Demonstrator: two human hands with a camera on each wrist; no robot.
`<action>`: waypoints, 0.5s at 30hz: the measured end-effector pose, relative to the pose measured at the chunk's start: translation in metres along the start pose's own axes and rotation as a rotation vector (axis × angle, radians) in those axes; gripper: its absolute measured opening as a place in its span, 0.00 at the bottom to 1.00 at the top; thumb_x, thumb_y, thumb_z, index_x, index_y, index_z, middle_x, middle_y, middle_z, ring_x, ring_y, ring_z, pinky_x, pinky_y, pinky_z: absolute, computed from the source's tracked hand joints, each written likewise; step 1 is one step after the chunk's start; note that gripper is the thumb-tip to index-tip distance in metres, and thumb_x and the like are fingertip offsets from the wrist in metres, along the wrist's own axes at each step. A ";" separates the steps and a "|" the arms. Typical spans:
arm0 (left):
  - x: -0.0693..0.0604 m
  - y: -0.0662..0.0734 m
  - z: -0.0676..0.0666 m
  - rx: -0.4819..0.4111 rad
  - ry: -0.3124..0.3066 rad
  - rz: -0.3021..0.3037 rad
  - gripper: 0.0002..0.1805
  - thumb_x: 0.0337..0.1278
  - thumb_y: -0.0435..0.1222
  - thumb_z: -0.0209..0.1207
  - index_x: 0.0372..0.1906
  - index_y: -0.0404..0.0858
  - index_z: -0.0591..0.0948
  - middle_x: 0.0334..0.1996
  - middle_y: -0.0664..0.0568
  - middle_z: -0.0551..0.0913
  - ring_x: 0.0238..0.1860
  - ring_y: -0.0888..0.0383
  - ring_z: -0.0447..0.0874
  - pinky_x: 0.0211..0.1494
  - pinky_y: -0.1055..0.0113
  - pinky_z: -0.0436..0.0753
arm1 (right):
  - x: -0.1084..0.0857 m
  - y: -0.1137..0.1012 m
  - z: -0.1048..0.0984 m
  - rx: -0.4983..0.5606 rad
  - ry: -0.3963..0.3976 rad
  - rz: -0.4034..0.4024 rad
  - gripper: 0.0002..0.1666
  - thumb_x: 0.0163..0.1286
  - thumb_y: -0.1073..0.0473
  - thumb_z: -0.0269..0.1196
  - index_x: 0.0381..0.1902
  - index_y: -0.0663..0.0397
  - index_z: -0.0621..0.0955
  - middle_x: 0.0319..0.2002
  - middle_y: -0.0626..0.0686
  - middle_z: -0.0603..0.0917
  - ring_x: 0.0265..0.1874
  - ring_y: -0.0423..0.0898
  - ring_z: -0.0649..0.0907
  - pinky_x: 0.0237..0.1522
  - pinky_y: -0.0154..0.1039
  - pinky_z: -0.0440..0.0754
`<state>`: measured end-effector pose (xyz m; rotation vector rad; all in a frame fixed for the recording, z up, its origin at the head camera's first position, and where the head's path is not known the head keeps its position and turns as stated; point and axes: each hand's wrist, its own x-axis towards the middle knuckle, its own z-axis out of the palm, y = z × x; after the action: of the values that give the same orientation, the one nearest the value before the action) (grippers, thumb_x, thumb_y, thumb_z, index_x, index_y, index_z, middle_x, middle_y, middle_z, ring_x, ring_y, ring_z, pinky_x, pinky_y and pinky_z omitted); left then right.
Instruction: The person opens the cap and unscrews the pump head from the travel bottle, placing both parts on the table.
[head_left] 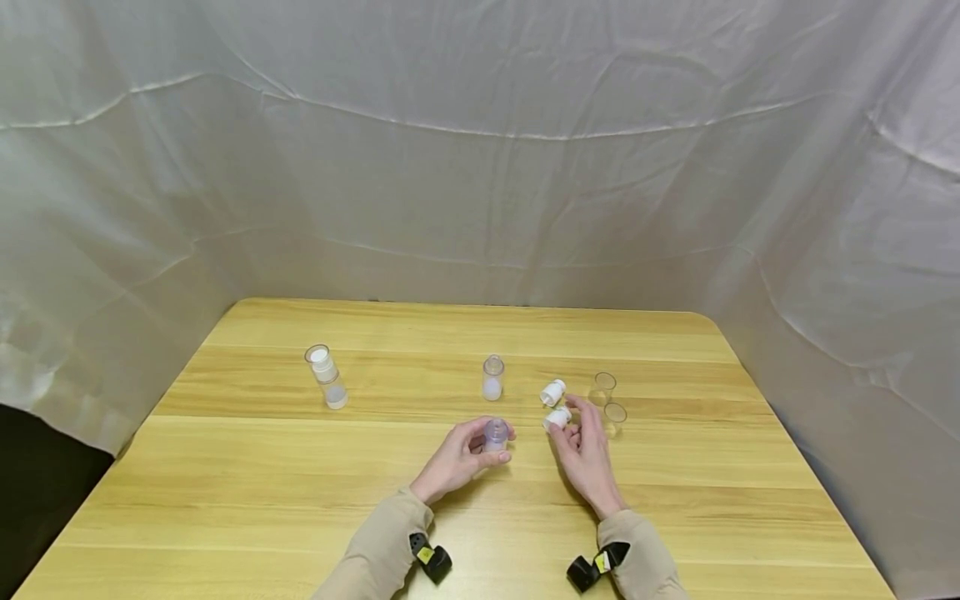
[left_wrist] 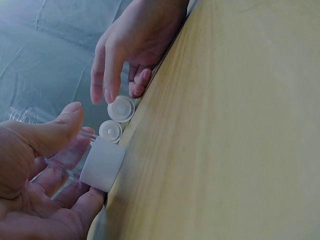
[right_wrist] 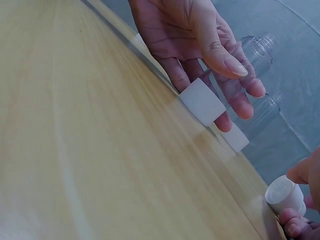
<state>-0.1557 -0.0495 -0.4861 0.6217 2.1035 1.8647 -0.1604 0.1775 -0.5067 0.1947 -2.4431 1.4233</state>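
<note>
My left hand holds a small clear bottle with a white base, upright at the table's front middle. In the left wrist view its thumb and fingers lie around the clear body, above the white base. My right hand is over a white pump cap that lies on its side, thumb and index finger near its edges. A second white pump cap lies just behind. In the right wrist view a fingertip meets the nearer cap's rim; how firmly is unclear.
Another clear bottle with a white base stands behind my left hand. Two clear cup-like covers stand right of the pump caps. At the left stands a bottle with white cap and clear cover. Grey cloth hangs behind the wooden table.
</note>
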 end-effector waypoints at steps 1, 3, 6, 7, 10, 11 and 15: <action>0.000 0.000 0.000 -0.002 0.000 0.000 0.20 0.63 0.30 0.62 0.58 0.27 0.77 0.57 0.33 0.82 0.60 0.38 0.81 0.67 0.59 0.80 | 0.000 0.001 0.000 0.005 0.004 -0.021 0.30 0.68 0.66 0.65 0.66 0.62 0.71 0.57 0.62 0.74 0.30 0.34 0.74 0.29 0.24 0.74; 0.000 0.000 0.000 -0.002 0.000 0.004 0.20 0.64 0.30 0.62 0.58 0.27 0.77 0.56 0.33 0.82 0.60 0.38 0.81 0.67 0.60 0.80 | 0.000 0.001 0.001 0.012 0.011 -0.053 0.29 0.67 0.67 0.66 0.65 0.62 0.72 0.56 0.61 0.75 0.28 0.34 0.73 0.27 0.23 0.72; 0.001 0.000 0.000 -0.001 0.000 0.008 0.20 0.64 0.31 0.62 0.58 0.27 0.77 0.56 0.33 0.82 0.60 0.38 0.81 0.66 0.61 0.80 | 0.001 0.001 0.003 0.003 0.033 -0.080 0.29 0.66 0.69 0.66 0.64 0.62 0.74 0.54 0.62 0.76 0.27 0.35 0.72 0.25 0.22 0.69; 0.001 0.000 0.000 0.000 0.000 0.009 0.20 0.64 0.31 0.62 0.58 0.27 0.77 0.56 0.33 0.82 0.60 0.38 0.81 0.66 0.61 0.80 | 0.001 0.000 0.003 0.002 0.041 -0.079 0.29 0.65 0.70 0.66 0.64 0.63 0.74 0.54 0.62 0.76 0.26 0.35 0.71 0.25 0.22 0.68; 0.001 0.000 0.000 -0.003 -0.001 0.008 0.20 0.64 0.30 0.62 0.58 0.27 0.77 0.56 0.32 0.82 0.60 0.38 0.81 0.67 0.58 0.80 | 0.000 -0.005 0.004 0.004 0.064 -0.053 0.30 0.63 0.74 0.66 0.63 0.66 0.74 0.52 0.65 0.76 0.24 0.36 0.71 0.24 0.21 0.66; 0.001 0.000 0.000 -0.005 0.000 0.006 0.20 0.64 0.30 0.62 0.58 0.27 0.77 0.56 0.32 0.82 0.60 0.38 0.81 0.67 0.57 0.80 | -0.001 -0.009 0.004 0.008 0.067 -0.045 0.30 0.62 0.75 0.66 0.63 0.67 0.74 0.50 0.66 0.75 0.23 0.36 0.71 0.24 0.21 0.65; 0.001 0.000 0.000 -0.008 0.002 -0.001 0.20 0.63 0.30 0.62 0.58 0.27 0.77 0.56 0.33 0.82 0.61 0.38 0.81 0.68 0.51 0.79 | -0.004 -0.030 -0.001 0.034 0.063 -0.043 0.31 0.60 0.78 0.65 0.62 0.71 0.74 0.44 0.67 0.73 0.19 0.34 0.69 0.22 0.20 0.64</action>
<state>-0.1560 -0.0489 -0.4864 0.6168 2.0962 1.8727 -0.1487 0.1633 -0.4831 0.2047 -2.3516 1.4313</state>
